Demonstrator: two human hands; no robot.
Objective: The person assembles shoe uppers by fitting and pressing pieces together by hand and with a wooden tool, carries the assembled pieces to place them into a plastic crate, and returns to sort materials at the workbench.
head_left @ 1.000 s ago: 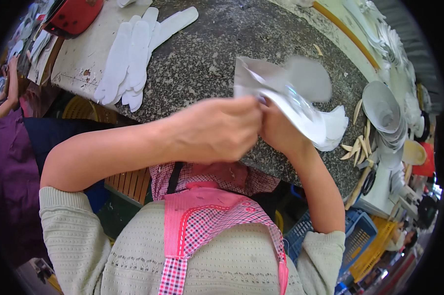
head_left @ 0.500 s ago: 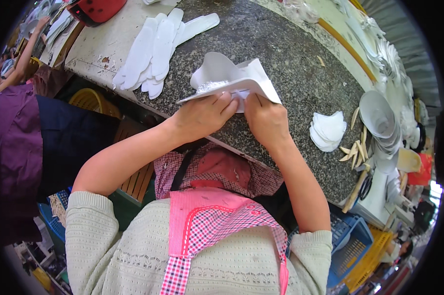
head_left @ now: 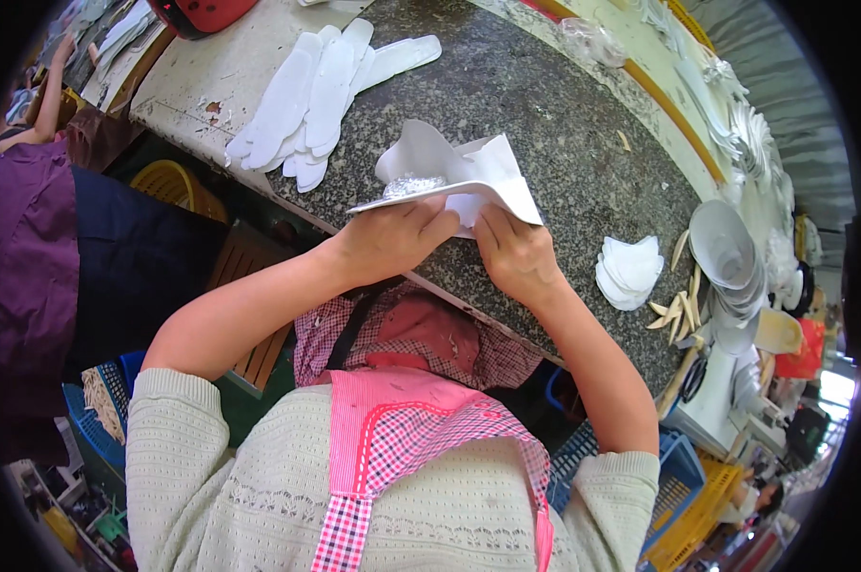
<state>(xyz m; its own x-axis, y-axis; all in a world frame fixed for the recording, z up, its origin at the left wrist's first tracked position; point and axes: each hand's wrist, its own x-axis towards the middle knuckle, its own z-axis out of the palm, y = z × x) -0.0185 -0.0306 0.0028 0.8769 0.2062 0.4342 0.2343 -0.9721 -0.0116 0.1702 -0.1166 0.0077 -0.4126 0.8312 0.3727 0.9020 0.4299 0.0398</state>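
In front of me, above the speckled dark tabletop [head_left: 535, 105], I hold a white and pale grey shoe upper [head_left: 492, 176] with a shiny silvery patch [head_left: 414, 185] on its left part. My left hand [head_left: 399, 236] pinches its near edge, thumb and fingers closed together. Close beside it, my right hand [head_left: 518, 246] is closed on the same near edge. A small white portion shows between the two hands. The fingertips behind the material are hidden.
White sole-shaped pieces [head_left: 330, 86] lie fanned at the far left. To the right sit stacked small white curved pieces [head_left: 630, 270], cream strips [head_left: 678, 315] and nested grey uppers [head_left: 724, 248]. A red container [head_left: 197, 14] stands far left. Another person in purple [head_left: 25, 229] is at left.
Both hands and the shoe upper have come slightly nearer to me. My grip stays on its near edge, and the gap between my hands looks a little wider.
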